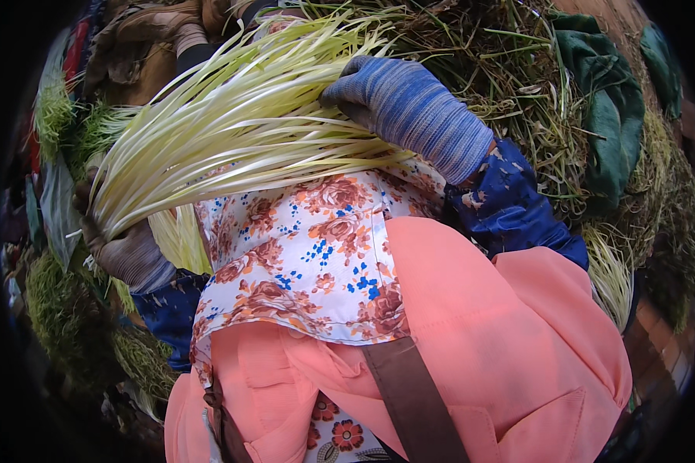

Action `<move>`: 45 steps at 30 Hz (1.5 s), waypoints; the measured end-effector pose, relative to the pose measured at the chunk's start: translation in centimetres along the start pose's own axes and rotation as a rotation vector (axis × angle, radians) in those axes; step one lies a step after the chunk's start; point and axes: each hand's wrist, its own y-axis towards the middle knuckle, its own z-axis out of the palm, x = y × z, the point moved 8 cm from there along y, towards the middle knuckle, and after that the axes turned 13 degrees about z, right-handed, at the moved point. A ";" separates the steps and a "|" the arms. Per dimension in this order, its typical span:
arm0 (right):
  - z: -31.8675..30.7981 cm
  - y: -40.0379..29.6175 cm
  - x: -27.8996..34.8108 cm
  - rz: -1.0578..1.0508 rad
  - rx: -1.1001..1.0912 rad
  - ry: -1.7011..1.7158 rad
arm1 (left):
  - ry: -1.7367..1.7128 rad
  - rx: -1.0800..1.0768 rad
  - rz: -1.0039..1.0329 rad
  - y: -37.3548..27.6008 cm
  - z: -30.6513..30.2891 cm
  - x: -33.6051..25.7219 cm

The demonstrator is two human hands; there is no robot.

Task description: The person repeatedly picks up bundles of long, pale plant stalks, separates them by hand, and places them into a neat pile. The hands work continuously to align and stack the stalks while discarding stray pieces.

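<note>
A large bundle of long, flat, yellow-white leaves, apparently blanched chives [231, 121], stretches across the view above my lap. My left hand [127, 246], in a soiled knit glove, grips its gathered pale end at the left. Some of those fingers are hidden behind the stalks. Over the right part of the bundle is my right hand [405, 110], in a blue striped knit glove. Its fingers curl onto the strands near the loose leaf ends, with the fingertips partly hidden. A floral apron [318, 243] covers my front under the bundle.
Withered grassy trimmings [533, 116] are heaped at the upper right, with a dark green cloth [605, 110] on them. More pale leaves [611, 278] lie at the right and beneath my left forearm. Green clumps [69, 312] stand at the left. Another person's gloved hand [156, 26] shows at the top.
</note>
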 end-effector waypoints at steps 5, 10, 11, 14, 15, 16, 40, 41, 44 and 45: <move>1.1 1.0 1.2 0.059 0.093 -0.059 | -0.358 0.168 -0.197 -0.4 3.4 0.5; 0.0 1.2 0.4 -0.025 -0.012 0.209 | -0.315 0.094 -0.176 0.0 3.8 0.5; 0.2 1.3 0.0 0.003 0.001 0.244 | -0.266 0.080 -0.146 0.4 2.5 -0.1; 0.8 1.3 -0.8 0.015 -0.029 0.311 | -0.183 0.013 -0.111 0.0 0.4 -0.1; 1.0 1.5 -0.9 -0.004 -0.034 0.353 | -0.160 -0.012 -0.104 -0.1 0.4 -0.1; 1.2 1.6 -0.9 -0.022 -0.040 0.395 | -0.300 0.100 -0.222 -0.6 1.9 1.1; -0.3 2.9 -2.2 -0.007 -0.194 -0.167 | 0.448 -0.103 0.169 -0.1 1.6 -0.4; -0.6 3.7 -3.9 0.062 -0.198 -0.193 | 0.687 -0.183 0.283 -0.3 1.4 -1.4; -3.6 2.9 -8.8 0.256 -0.236 -0.124 | 0.494 -0.140 0.176 0.2 -0.9 -1.7; -3.4 1.9 -11.8 0.429 -0.061 -0.213 | 0.424 -0.109 0.131 0.4 -1.4 -1.4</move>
